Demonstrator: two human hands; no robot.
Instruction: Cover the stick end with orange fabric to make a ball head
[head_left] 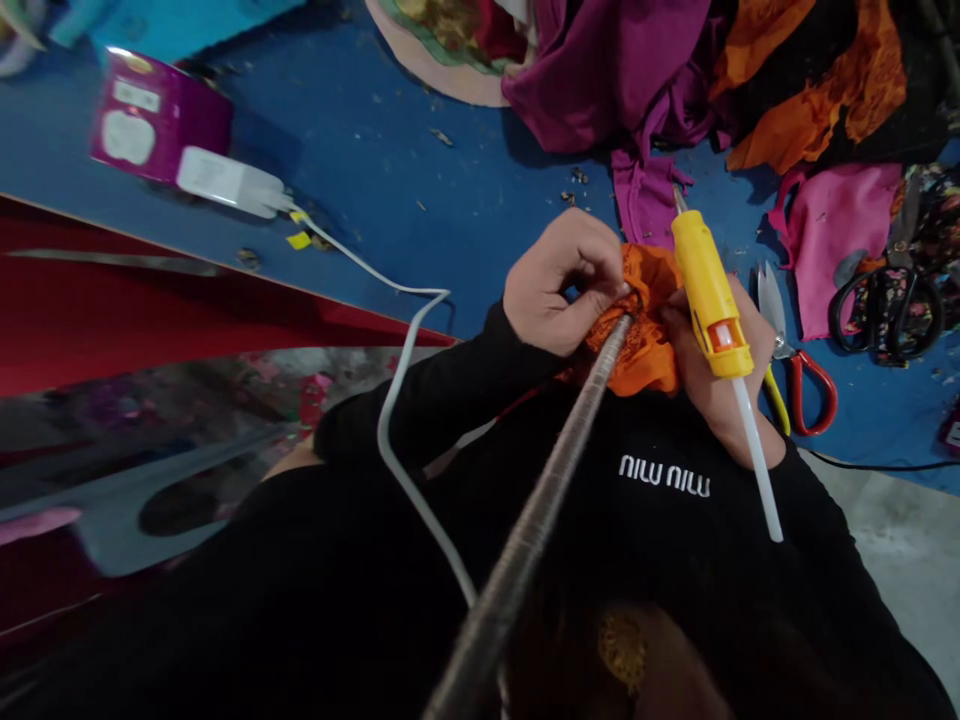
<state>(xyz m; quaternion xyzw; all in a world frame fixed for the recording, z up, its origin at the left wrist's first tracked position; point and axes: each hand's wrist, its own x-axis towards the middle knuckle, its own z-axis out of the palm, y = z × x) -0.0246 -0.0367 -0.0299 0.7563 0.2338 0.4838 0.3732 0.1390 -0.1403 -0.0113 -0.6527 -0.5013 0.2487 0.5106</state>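
Note:
A crumpled piece of orange fabric (651, 362) is bunched between my hands at the table's front edge, close to my body. My left hand (564, 280) pinches its left side, thumb against fingertips. My right hand (724, 395) grips the right side; its fingers are partly hidden. Over the right hand lies a yellow glue gun (703, 275), nozzle pointing away from me, with a white glue stick (759, 455) sticking out behind. The gun's handle is hidden. A long grey-brown cord-like strand (555, 480) crosses in front of the fabric.
On the blue table (360, 190) stand a purple box (165, 120) and white adapter (229, 182) with a cable (397, 390). Scissors with red and yellow handles (814, 395), black-handled scissors (885, 310), purple fabric (592, 70) and pink fabric (836, 240) lie right.

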